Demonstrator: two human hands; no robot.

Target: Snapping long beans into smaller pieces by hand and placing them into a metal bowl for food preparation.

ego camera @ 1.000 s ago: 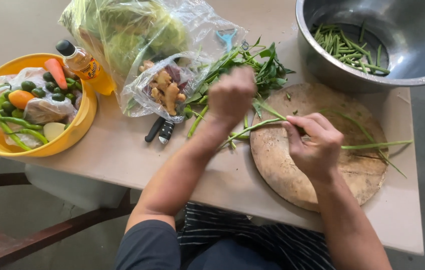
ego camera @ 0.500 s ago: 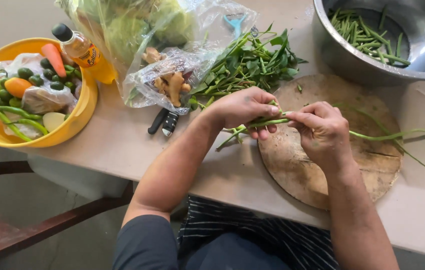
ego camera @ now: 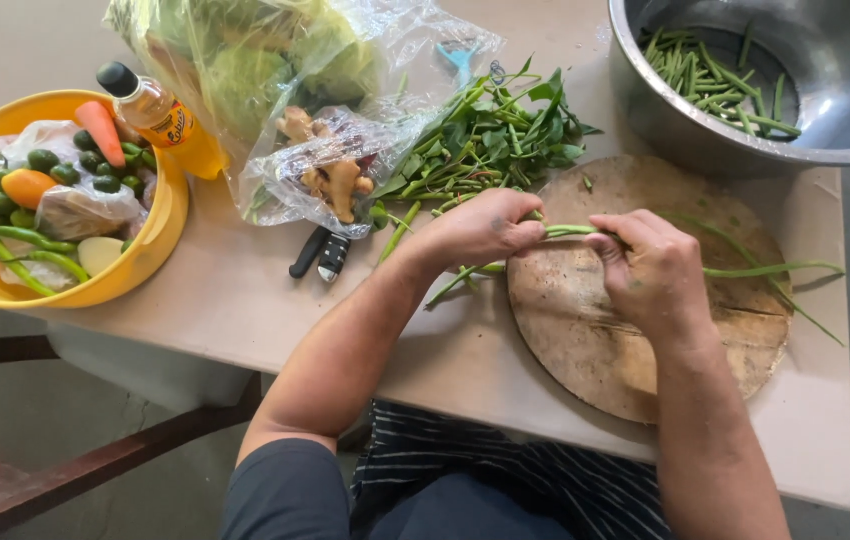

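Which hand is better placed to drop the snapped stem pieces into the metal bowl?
Probably the right hand. It holds the green stems on the side nearer the metal bowl, where cut pieces already lie. The left hand grips them farther away, by the leafy pile.

On my desk, upper left of centre, lies a clear plastic bag (ego camera: 275,60) of pale green leafy produce. A smaller clear bag (ego camera: 330,170) holding ginger root rests against it. Beside the yellow bowl (ego camera: 160,235) stands a small amber bottle (ego camera: 150,105), black cap, yellow label.
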